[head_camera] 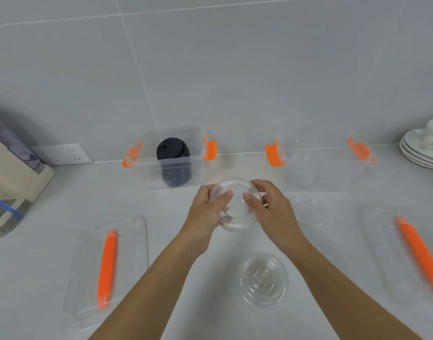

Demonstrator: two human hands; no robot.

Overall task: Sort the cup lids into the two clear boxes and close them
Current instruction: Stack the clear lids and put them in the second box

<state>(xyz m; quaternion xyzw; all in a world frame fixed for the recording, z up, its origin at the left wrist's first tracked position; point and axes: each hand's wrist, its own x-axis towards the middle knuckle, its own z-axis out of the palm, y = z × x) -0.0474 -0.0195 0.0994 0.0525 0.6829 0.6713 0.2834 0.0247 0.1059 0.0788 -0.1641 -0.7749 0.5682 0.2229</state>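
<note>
Right box lid (411, 253) blurred, cut off at edge.

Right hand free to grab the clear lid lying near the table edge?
Probably not yet: the right hand and left hand both grip a stack of clear lids. The path to the loose lid looks unobstructed.

Left hand (210, 207) and right hand (267, 204) grip a stack of clear ribbed plastic cup lids (236, 207) above a pale grey countertop (186, 278), before two open clear boxes with orange latches (171, 158).
</note>
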